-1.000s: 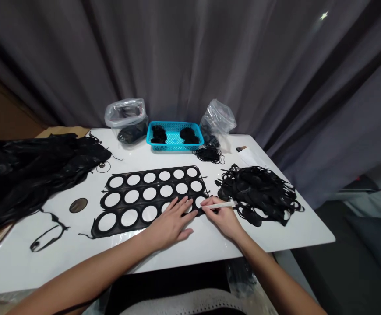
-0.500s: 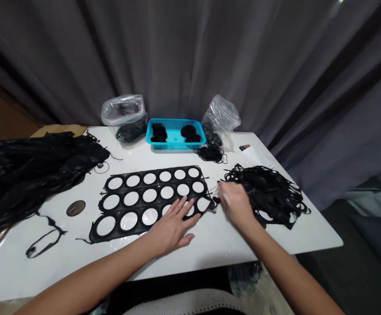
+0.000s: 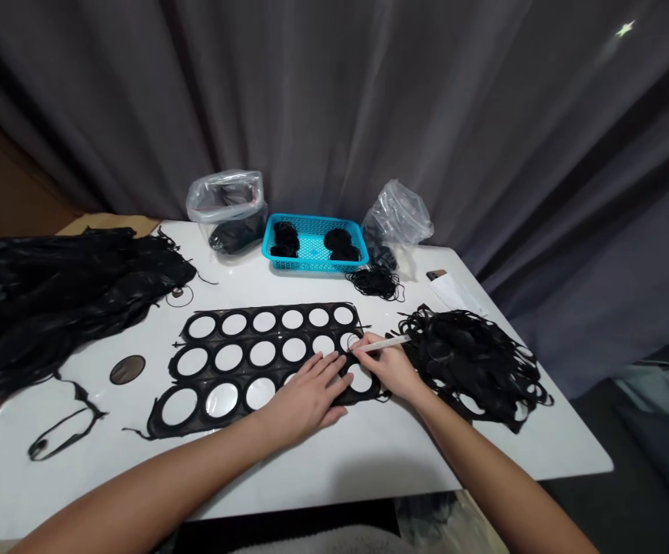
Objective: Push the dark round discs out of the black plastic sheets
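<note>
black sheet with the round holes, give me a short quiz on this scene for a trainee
1. How many round holes are in the row of the black perforated sheet farthest from the person?
2. True or false: the left hand rests on the sheet while the right hand holds a white stick.
3. What lies in the turquoise mesh basket?
A) a clear plastic bag
B) two black bundles
C) loose white discs

Key: 1. six; 2. true; 3. B
</note>
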Available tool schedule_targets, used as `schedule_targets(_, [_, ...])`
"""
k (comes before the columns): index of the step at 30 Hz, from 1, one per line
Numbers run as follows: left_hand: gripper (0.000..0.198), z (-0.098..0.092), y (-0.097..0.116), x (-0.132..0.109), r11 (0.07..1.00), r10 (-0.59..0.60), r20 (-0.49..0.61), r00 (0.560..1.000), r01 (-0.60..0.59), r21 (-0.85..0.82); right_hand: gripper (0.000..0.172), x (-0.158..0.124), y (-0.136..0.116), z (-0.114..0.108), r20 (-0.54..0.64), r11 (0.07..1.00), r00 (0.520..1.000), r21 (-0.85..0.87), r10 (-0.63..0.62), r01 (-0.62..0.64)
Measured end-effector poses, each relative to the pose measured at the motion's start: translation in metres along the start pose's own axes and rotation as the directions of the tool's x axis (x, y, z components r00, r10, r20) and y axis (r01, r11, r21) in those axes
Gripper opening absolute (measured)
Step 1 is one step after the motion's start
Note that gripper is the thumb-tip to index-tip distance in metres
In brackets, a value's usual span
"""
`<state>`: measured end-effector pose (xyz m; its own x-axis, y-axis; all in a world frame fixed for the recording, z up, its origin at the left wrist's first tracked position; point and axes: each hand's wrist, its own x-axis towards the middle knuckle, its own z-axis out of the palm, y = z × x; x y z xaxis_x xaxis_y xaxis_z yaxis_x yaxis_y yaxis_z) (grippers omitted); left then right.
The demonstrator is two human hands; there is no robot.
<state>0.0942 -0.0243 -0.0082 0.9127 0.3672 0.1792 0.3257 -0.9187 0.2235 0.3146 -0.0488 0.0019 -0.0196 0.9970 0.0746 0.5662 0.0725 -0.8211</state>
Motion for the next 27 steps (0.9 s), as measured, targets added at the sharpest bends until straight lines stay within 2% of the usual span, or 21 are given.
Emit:
schedule_targets(6, [0.05,0.004,-0.002,-0.003,0.999,0.005,-0.028,1.0,-0.006,-0.035,0.01,0.001,0.008,-0.001,0.004,0.999,0.999,-0.043,-0.033,0.033])
schedule_targets(10, [0.05,0.002,-0.002,-0.002,0.999,0.002,-0.017,1.0,-0.003,-0.045,0.011,-0.004,0.003,0.001,0.024,0.973,0.987,-0.166,-0.158,0.16])
schedule_targets(12, [0.052,0.001,-0.002,-0.002,0.999,0.006,-0.013,1.0,-0.006,-0.047,0.012,-0.008,-0.001,0.005,0.071,0.914,0.962,-0.3,-0.263,0.272])
schedule_targets(14, [0.052,0.001,-0.002,-0.001,0.999,0.008,-0.012,1.0,-0.008,-0.054,0.015,-0.009,-0.004,0.007,0.161,0.811,0.924,-0.444,-0.347,0.382])
schedule_targets(16, [0.05,0.002,-0.002,-0.002,0.998,0.008,-0.015,1.0,-0.009,-0.061,0.017,-0.003,-0.002,0.002,0.199,0.727,0.91,-0.55,-0.364,0.411])
schedule_targets(18, [0.05,0.002,-0.002,-0.003,0.998,0.01,-0.008,1.0,-0.011,-0.059,0.014,0.011,0.006,-0.013,0.083,0.708,0.944,-0.642,-0.318,0.295])
schedule_targets(19, [0.05,0.002,-0.001,-0.003,0.998,0.013,0.0,1.0,-0.013,-0.055,0.015,0.021,0.012,-0.024,-0.042,0.717,0.958,-0.673,-0.285,0.183])
schedule_targets(21, [0.051,0.002,-0.001,-0.004,0.999,0.018,0.015,1.0,-0.017,-0.05,0.018,0.041,0.024,-0.049,-0.279,0.748,0.933,-0.664,-0.227,-0.017])
schedule_targets(23, [0.051,-0.001,-0.002,-0.004,0.998,0.022,0.017,1.0,-0.021,-0.065,0.02,0.056,0.032,-0.068,-0.43,0.815,0.891,-0.562,-0.144,-0.139])
schedule_targets(25, [0.052,-0.007,-0.007,0.0,0.994,0.009,0.009,1.0,-0.008,-0.106,0.023,0.064,0.033,-0.074,-0.463,0.882,0.885,-0.434,-0.042,-0.185])
schedule_targets(27, [0.05,-0.013,-0.014,0.007,0.992,-0.023,-0.016,1.0,0.021,-0.123,0.026,0.066,0.027,-0.065,-0.384,0.935,0.923,-0.317,0.027,-0.159])
